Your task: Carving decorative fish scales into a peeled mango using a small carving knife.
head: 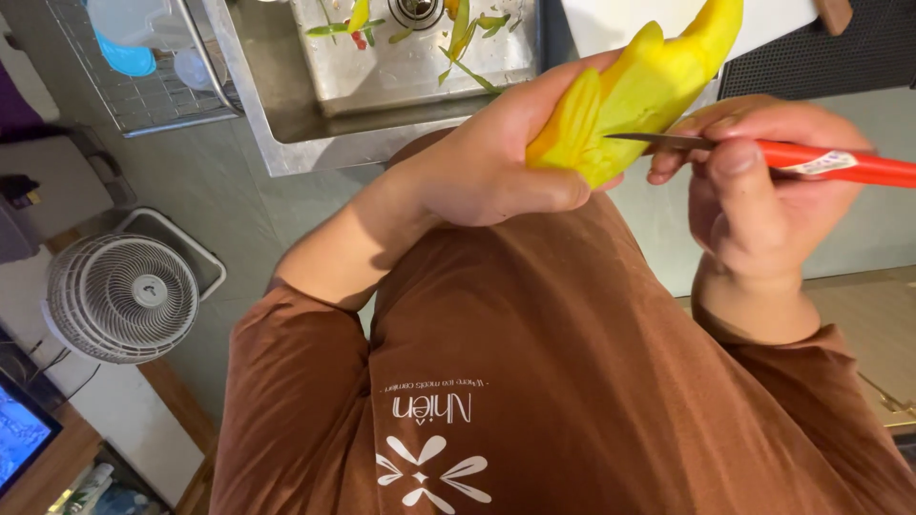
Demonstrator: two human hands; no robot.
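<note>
My left hand (496, 162) grips a yellow bell pepper piece (634, 91), holding it in the air above my brown shirt. My right hand (754, 191) is closed around the red handle of a small knife (821, 160). The thin blade points left and its tip is pressed into the pepper's flesh near the lower edge. My right thumb lies along the top of the handle.
A steel sink (286, 124) with pepper scraps and green bits sits at the top. A wire dish rack (143, 95) holding plastic ware stands at the top left. A white fan (122, 298) stands on the floor at the left. A white cutting board (611, 24) lies at the top right.
</note>
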